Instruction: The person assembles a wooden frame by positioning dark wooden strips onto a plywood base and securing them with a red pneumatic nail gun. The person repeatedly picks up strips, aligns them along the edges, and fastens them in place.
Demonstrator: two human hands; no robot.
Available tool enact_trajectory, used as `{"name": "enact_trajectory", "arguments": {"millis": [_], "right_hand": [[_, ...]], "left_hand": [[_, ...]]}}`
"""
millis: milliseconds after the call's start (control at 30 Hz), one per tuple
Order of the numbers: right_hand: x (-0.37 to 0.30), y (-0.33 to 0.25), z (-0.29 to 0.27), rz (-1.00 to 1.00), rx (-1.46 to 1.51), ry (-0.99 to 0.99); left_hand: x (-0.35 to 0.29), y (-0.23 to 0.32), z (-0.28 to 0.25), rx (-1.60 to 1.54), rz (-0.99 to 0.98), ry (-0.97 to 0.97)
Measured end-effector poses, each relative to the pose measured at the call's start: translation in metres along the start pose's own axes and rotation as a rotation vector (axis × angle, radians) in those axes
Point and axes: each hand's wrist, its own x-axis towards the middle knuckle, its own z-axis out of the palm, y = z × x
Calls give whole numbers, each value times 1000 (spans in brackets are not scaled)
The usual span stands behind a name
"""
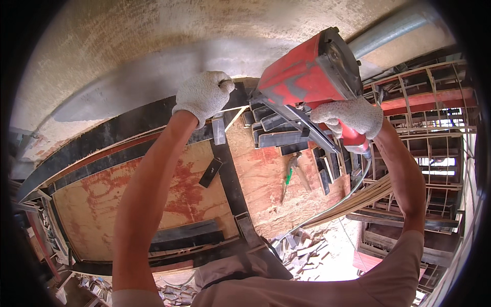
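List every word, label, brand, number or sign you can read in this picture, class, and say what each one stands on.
None can be read.
Nail gun, in the right hand: no legible lettering on its red body.
Hammer: too small to tell whether it bears any marking.

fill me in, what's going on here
A person's gloved right hand grips a red nail gun by its handle. The gloved left hand is at the dark curved board, near the tool's nose; whether it holds anything is unclear. Dark wood pieces and a hammer lie on the wooden panel.
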Motion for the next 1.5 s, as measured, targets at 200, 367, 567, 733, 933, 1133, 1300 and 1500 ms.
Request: {"name": "enact_trajectory", "arguments": {"millis": [200,367,567,733,933,1133,1300,1500], "right_hand": [[4,-17,-2,-14,35,-20],[3,-31,1,-30,13,21],[11,-23,-12,-27,-61,-71],[15,-8,-27,-131,-36,-194],[16,-9,-26,-164,-88,-147],[12,-29,-22,-111,-90,-193],[8,-38,-17,24,-82,-76],[11,-44,-7,98,109,18]], "left_hand": [[1,-1,-2,-4,-10,-9],[3,3,-2,14,-19,-27],[2,2,-2,39,-27,-34],[2,1,-2,36,-10,-31],[3,-1,-1,7,-31,-33],[0,1,-2,-8,-64,-47],[1,1,-1,6,-42,-36],[5,-8,3,46,67,26]]}}
